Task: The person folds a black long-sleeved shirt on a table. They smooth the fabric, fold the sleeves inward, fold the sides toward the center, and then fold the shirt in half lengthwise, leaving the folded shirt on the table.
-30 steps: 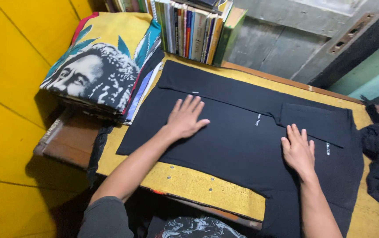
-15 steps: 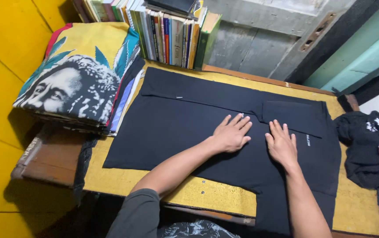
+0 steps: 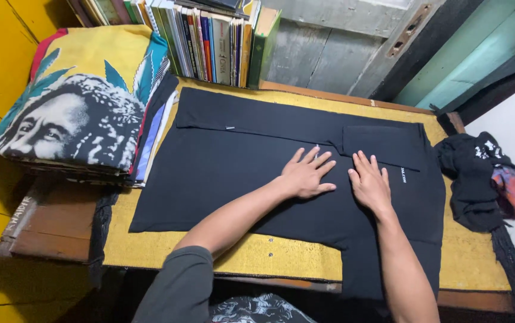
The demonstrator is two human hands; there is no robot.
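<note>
From the head camera, a black T-shirt (image 3: 239, 173) lay spread flat across the yellow-topped bench (image 3: 221, 254), covering most of its surface. Its far edge was folded over in a long band, and a sleeve was folded inward at the right, lying on top of the body of the shirt. One part of the shirt hung over the near edge of the bench on the right.

The left hand (image 3: 305, 175) rested palm down on the middle of the shirt, fingers spread and pointing away from the person; its grip was released, holding nothing, only pressing on the cloth. The right hand (image 3: 370, 185) lay just beside it, also flat with fingers extended, its grip likewise released, its fingertips close to the edge of the folded sleeve. The two hands were near one another but apart.

To the left of the shirt, a stack of folded printed clothes (image 3: 72, 116) sat touching the shirt's left edge, the top one yellow with a black-and-white portrait print and green leaves. Behind the shirt's far left corner stood a row of upright books (image 3: 209, 39). At the right end of the bench, just beside the shirt, lay a crumpled dark garment (image 3: 479, 179) with a red patterned patch showing. A yellow wall (image 3: 0, 36) ran along the left side.
</note>
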